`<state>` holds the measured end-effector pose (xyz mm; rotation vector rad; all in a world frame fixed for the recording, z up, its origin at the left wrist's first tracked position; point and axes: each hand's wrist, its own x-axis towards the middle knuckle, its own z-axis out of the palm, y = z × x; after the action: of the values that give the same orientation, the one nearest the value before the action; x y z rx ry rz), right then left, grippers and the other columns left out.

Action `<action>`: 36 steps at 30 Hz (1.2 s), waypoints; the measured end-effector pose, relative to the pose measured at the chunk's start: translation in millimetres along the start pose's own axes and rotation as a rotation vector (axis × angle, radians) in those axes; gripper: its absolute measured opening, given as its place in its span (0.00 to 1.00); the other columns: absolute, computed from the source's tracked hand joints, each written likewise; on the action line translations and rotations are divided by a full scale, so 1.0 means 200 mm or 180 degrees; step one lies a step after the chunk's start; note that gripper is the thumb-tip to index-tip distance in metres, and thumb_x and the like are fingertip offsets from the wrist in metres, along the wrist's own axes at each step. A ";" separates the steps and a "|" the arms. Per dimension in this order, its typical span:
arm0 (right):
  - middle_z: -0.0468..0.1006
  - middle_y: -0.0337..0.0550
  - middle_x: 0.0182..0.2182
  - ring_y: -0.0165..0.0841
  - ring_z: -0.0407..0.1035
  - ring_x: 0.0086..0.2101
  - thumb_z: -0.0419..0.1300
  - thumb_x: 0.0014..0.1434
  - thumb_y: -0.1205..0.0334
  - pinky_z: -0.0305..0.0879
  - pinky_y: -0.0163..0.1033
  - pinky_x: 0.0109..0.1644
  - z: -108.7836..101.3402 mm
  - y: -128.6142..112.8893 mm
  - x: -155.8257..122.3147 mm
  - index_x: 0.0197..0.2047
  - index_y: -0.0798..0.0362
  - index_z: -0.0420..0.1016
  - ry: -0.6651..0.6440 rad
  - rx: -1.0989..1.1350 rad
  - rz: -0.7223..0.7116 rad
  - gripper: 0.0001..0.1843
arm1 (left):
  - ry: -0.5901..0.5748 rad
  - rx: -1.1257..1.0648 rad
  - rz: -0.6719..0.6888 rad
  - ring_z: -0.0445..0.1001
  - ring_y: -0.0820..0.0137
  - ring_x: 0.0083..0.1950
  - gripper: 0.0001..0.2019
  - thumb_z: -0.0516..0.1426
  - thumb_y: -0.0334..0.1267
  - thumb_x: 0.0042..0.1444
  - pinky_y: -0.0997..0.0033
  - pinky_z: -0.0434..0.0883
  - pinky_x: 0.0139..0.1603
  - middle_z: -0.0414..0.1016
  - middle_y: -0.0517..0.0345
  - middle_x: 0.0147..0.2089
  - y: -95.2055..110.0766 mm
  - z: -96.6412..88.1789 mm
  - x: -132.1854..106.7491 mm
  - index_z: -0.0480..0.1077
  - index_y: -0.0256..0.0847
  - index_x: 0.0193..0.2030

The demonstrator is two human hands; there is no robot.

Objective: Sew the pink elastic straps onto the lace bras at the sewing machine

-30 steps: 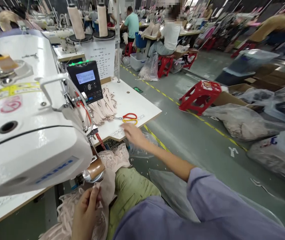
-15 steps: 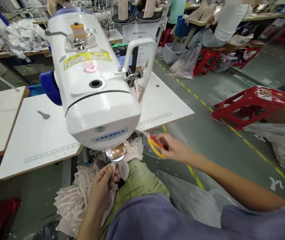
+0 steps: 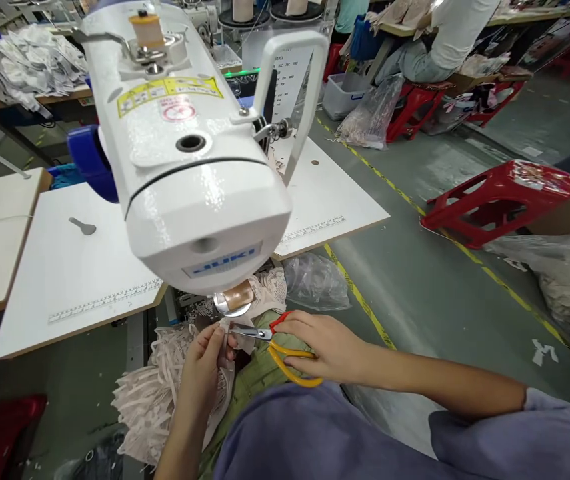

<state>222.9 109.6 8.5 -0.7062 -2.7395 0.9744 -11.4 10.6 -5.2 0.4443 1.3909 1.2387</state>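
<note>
My left hand (image 3: 205, 363) pinches a strip of pale pink fabric (image 3: 162, 390) just below the head of the white sewing machine (image 3: 185, 160). My right hand (image 3: 322, 347) grips red and yellow scissors (image 3: 277, 347), whose metal blades point left and touch the fabric at my left fingertips. More of the pink lace fabric is bunched on my lap over green cloth (image 3: 259, 373). The needle area is hidden behind the machine head.
The white sewing table (image 3: 79, 273) carries a printed ruler at its edge. A clear plastic bag (image 3: 315, 283) hangs beside the table. A tipped red stool (image 3: 499, 200) and bagged fabric (image 3: 565, 280) lie on the floor to the right. Other people sit at tables behind.
My right hand picked the scissors off the table, carried them down and left, and now holds the blades at the fabric pinched by my left hand. The view swung left.
</note>
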 end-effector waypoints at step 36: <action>0.79 0.45 0.44 0.35 0.74 0.41 0.64 0.61 0.55 0.69 0.37 0.43 0.01 -0.03 0.08 0.57 0.49 0.73 -0.0139 0.0812 0.0417 0.21 | 0.0239 0.0677 0.0284 0.62 0.75 0.26 0.18 0.60 0.52 0.58 0.76 0.60 0.29 0.69 0.61 0.26 -0.02 -0.01 -0.03 0.70 0.38 0.27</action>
<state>205.7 112.7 9.8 -0.8337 -2.5639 1.3522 -9.8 2.2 -6.7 0.6177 1.5895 1.1937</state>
